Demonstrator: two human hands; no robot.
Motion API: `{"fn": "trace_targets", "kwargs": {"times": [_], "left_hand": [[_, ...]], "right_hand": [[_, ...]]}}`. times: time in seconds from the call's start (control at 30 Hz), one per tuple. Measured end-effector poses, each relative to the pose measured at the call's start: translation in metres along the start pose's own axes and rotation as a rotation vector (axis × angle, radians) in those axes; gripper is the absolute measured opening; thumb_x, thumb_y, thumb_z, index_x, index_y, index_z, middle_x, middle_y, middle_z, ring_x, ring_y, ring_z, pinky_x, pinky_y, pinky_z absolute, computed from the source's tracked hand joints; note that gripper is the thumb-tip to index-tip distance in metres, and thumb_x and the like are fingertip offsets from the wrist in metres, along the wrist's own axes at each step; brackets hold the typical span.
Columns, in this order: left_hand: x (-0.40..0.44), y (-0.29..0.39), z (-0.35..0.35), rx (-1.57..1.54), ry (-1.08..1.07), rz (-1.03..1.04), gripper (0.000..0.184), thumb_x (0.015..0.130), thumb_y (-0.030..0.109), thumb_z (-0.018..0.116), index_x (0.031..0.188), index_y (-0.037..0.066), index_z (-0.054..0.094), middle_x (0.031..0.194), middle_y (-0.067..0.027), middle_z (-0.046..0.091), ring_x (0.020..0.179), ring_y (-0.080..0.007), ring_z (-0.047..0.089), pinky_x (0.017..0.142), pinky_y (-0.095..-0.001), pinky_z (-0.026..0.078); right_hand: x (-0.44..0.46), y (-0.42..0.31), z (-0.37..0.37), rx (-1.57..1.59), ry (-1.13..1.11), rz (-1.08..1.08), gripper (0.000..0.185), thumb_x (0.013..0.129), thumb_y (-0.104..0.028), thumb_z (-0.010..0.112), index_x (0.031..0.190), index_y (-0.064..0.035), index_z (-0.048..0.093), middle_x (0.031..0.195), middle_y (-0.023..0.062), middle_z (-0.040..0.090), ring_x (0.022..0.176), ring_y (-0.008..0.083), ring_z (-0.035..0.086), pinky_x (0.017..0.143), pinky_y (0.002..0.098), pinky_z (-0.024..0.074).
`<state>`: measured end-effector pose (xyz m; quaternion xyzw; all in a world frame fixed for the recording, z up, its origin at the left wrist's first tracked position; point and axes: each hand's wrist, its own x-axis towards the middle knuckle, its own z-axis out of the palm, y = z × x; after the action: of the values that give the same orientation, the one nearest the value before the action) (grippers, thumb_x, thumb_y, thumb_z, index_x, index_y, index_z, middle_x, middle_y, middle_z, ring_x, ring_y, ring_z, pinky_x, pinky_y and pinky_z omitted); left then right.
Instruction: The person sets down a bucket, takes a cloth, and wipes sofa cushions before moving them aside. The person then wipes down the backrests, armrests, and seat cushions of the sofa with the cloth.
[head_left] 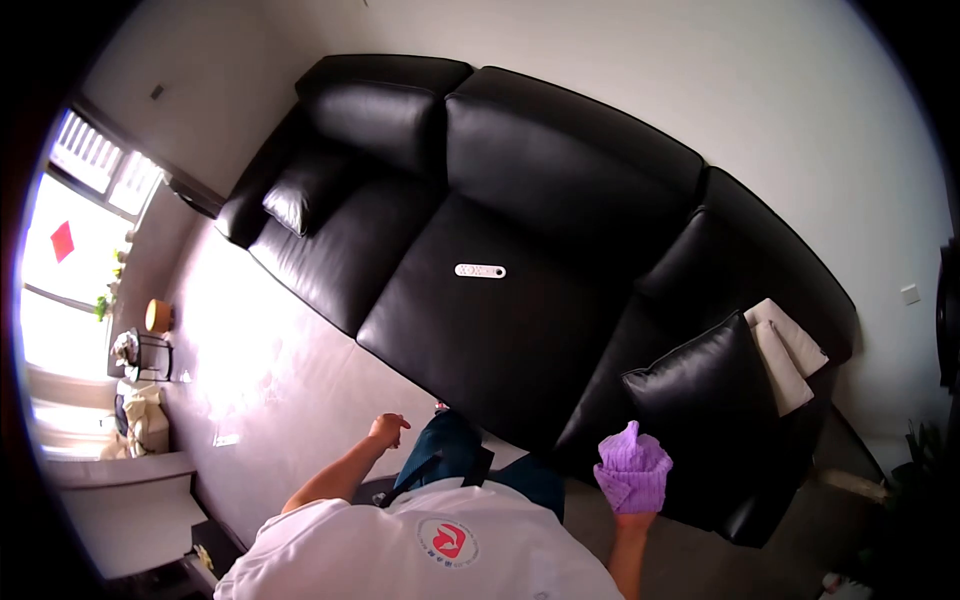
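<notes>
A purple cloth (633, 468) covers my right hand (635, 517), which is raised near the front edge of the black sofa (500, 330); its fingers are hidden by the cloth. My left hand (388, 430) hangs in front of my body over the floor, with some fingers apart and no object seen in it. On the middle seat of the sofa lies a white remote control (480, 271). Beyond the purple cloth, a black cushion (695, 380) leans on the sofa's right part, beside folded beige fabric (783, 350).
Another black cushion (290, 203) rests at the sofa's left end. A window (85, 230), a yellow-orange round object (158, 316) and a small black stand (152, 358) are at the left. Dark plant leaves (920, 470) show at the right edge.
</notes>
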<state>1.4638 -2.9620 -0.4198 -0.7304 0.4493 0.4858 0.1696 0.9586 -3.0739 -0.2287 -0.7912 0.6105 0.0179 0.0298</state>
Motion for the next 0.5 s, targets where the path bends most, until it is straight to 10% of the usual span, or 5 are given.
{"fn": "trace_targets", "kwargs": {"times": [0.1,0.17,0.33,0.5], "left_hand": [[0.055,-0.040,0.009,0.089,0.141,0.336,0.024,0.090,0.010,0.051,0.105,0.014,0.069,0.082,-0.0031,0.070,0.054,-0.0163,0.067,0.054,-0.0311,0.055],[0.030,-0.004,-0.046,-0.561,0.018,-0.056,0.026,0.094,0.011,0.043,0.099,0.012,0.068,0.064,-0.0058,0.066,0.047,-0.0161,0.062,0.044,-0.0315,0.050],[0.067,0.003,-0.108,-0.583,0.250,-0.096,0.021,0.092,0.024,0.053,0.096,0.009,0.067,0.062,-0.0061,0.067,0.041,-0.0147,0.056,0.040,-0.0320,0.045],[0.110,0.017,-0.136,-0.446,0.377,0.057,0.030,0.086,0.033,0.063,0.099,0.007,0.068,0.082,-0.0096,0.073,0.080,-0.0232,0.070,0.073,-0.0364,0.054]], "right_hand": [[0.006,-0.037,-0.008,0.007,-0.188,-0.083,0.059,0.079,-0.048,0.065,0.122,-0.0105,0.053,0.113,0.0157,0.055,0.111,0.0325,0.052,0.098,0.0503,0.0380],[0.005,-0.067,-0.003,0.017,-0.219,-0.167,0.061,0.079,-0.052,0.064,0.125,-0.0137,0.053,0.114,0.0162,0.055,0.113,0.0331,0.051,0.101,0.0528,0.0363],[0.006,-0.131,-0.040,0.317,0.021,0.131,0.067,0.073,-0.052,0.069,0.127,-0.0150,0.055,0.127,0.0088,0.054,0.118,0.0297,0.051,0.101,0.0438,0.0386],[-0.018,-0.130,-0.019,0.259,-0.180,0.186,0.090,0.067,-0.052,0.081,0.137,-0.0109,0.043,0.135,0.0111,0.052,0.125,0.0292,0.050,0.104,0.0379,0.0419]]}}
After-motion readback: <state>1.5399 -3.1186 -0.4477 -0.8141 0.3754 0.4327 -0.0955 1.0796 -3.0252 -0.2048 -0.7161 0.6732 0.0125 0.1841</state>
